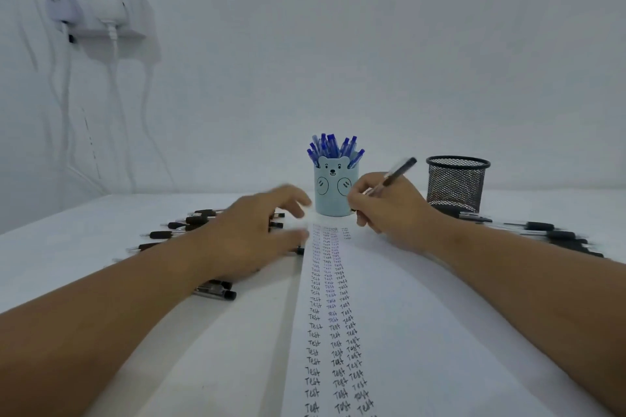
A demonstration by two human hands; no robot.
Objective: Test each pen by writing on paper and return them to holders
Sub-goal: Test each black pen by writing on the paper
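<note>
While the right hand (382,203) pinches a black pen (394,174) with its tip down at the far end of the paper (423,315), the left hand (257,230) hangs with loose, spread fingers above a bunch of black pens (189,227) lying on the tabletop (67,247), holding nothing. Columns of "Test" run down the sheet. Behind it sits a bear cup (335,189) full of blue pens (333,149), and a black mesh cup (455,183) stands to the right, with more black pens (548,234) lying beside it.
</note>
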